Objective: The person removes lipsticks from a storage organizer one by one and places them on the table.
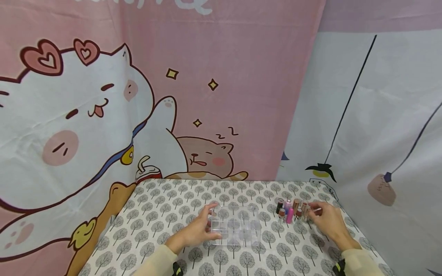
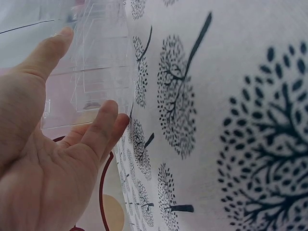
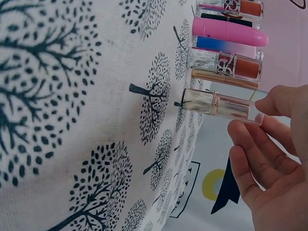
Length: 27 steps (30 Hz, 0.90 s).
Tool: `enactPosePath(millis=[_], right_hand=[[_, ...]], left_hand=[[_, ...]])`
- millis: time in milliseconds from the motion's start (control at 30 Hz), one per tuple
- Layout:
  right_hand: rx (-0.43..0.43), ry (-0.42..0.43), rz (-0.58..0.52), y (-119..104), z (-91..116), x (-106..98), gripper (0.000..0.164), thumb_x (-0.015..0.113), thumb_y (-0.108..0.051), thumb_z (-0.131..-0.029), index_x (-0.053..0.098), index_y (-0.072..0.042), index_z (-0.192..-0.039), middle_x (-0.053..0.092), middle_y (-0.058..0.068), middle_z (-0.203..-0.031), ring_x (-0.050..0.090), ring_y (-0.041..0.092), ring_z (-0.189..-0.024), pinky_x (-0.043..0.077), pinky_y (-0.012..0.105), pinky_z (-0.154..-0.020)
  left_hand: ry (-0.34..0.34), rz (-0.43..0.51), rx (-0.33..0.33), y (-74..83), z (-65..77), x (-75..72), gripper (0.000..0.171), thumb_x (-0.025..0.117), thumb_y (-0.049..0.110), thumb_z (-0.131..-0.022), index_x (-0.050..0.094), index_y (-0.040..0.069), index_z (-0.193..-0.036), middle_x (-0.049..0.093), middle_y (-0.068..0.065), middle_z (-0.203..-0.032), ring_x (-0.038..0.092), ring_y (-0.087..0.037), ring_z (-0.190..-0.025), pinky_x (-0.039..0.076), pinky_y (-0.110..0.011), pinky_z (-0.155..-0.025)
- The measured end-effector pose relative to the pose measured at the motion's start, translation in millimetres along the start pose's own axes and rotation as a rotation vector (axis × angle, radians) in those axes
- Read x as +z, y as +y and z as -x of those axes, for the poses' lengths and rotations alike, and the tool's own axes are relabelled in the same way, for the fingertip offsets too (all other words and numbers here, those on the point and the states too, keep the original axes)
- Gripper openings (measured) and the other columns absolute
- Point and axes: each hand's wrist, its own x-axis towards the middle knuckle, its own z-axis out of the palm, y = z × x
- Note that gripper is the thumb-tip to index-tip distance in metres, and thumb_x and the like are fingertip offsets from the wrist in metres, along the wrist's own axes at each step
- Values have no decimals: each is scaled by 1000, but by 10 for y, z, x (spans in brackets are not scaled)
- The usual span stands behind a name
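Note:
A clear plastic organizer (image 1: 235, 226) with several compartments sits on the table. My left hand (image 1: 198, 229) grips its left end, thumb on the near side and fingers toward the far side; the left wrist view shows the same hand (image 2: 62, 144) against the clear walls (image 2: 96, 62). Over on the right, my right hand (image 1: 326, 218) is at the edge of a cluster of upright cosmetic tubes. In the right wrist view, the thumb and forefinger of that hand (image 3: 274, 149) pinch the top of a clear lipstick tube (image 3: 221, 107), its base at the tablecloth.
Beside that lipstick stand a bright pink tube (image 1: 289, 215), a black tube (image 1: 279, 207) and several clear-capped lip tubes (image 3: 226, 65). The tree-print tablecloth (image 1: 193, 255) covers the table. Printed cloth hangings (image 1: 255, 96) rise behind it and at the sides.

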Motion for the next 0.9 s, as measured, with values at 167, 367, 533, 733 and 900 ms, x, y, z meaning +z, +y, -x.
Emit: enactPosePath(millis=[167, 367, 533, 733, 900], right_hand=[[-2, -7, 0, -4, -11, 0, 29, 80, -10, -105, 81, 5, -131, 85, 27, -120, 86, 38, -95, 73, 44, -68], [-10, -3, -4, 5, -1, 12, 30, 81, -9, -105, 80, 4, -133, 85, 27, -120, 86, 37, -94, 72, 42, -67], [-14, 10, -7, 5, 13, 30, 30, 81, -10, -106, 80, 2, -134, 85, 27, -120, 86, 36, -92, 71, 39, -64], [-13, 21, -13, 7, 22, 44, 32, 82, -10, -106, 79, 2, -136, 83, 30, -123, 85, 37, -92, 72, 41, -64], [0, 32, -6, -10, 32, 33, 35, 82, -11, -106, 78, 3, -137, 82, 32, -126, 85, 39, -93, 71, 42, -63]], left_hand=[[1, 6, 7, 14, 4, -5, 113, 96, 32, -99, 19, 41, -181, 47, -23, -163, 56, -11, -93, 58, -22, -75], [10, 13, 11, 25, 4, -3, 113, 97, 29, -98, 20, 40, -181, 48, -24, -162, 55, -11, -91, 57, -22, -74], [9, 5, 19, 16, 5, -2, 112, 96, 29, -99, 20, 40, -181, 47, -25, -162, 56, -11, -92, 57, -22, -75], [5, -2, 21, 12, 2, 1, 113, 96, 30, -99, 19, 37, -181, 47, -26, -163, 58, -11, -94, 59, -23, -77], [4, -14, 7, 22, 5, -5, 114, 96, 33, -99, 18, 39, -182, 48, -25, -165, 60, -12, -96, 61, -23, -78]])
